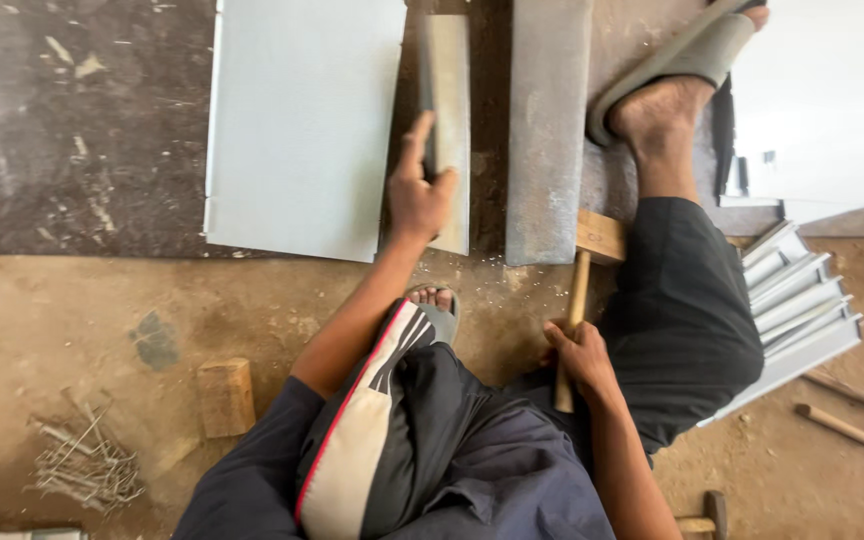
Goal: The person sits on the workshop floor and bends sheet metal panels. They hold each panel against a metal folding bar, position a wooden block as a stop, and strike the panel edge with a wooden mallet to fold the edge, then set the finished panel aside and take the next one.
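Left hand (420,190) is out ahead, fingers curled round the near end of a narrow metal strip (448,110), thumb up along its left edge. That strip lies on the dark slab (72,120), running away from the person, with a wide pale sheet (302,120) just to its left and a grey steel bar (549,120) just to its right. The strip looks folded along its length, though the exact profile is hard to read from here.

Right hand (582,360) is clenched on the handle of a wooden mallet (584,270). The head rests low by the near end of the bar, beside the right leg, not raised.

So, as I read it, this is the positioning step: the strip is being steadied and lined up, hammer at the ready. The next move seems to call for a firm left-hand hold so the strip cannot skid, and a mallet blow landing clear of those fingers.

Round about: a sandalled foot (687,60) braced at far right, a stack of folded channels (802,310) on the right, a wood block (225,397) and a bundle of nails (87,465) near left on the dirt floor.
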